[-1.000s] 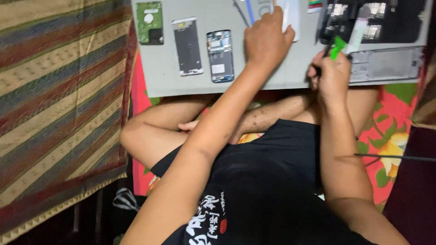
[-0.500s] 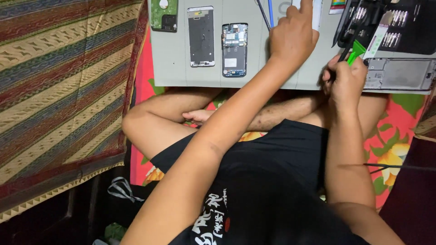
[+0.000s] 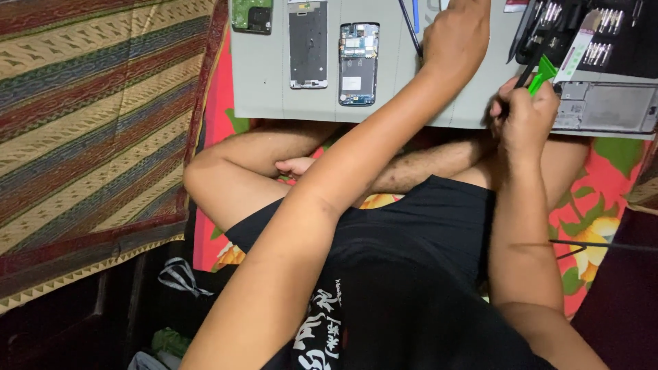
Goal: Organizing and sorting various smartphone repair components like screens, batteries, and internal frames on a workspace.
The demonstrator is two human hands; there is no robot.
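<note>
Right hand (image 3: 526, 115) with fingers clamped on a green pry tool (image 3: 543, 71), just beside the silver phone frame (image 3: 606, 107) on the grey bench (image 3: 264, 75); left hand (image 3: 456, 35) reaching forward over the bench near a thin black tool (image 3: 410, 27), its fingers hidden, perhaps curled; opened phone (image 3: 358, 64) and screen panel (image 3: 308, 44) well apart to the left

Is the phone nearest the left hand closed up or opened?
Opened. The phone lies flat on the grey mat with circuit board and inner parts exposed, no back cover; a separate frame lies beside it.
</note>
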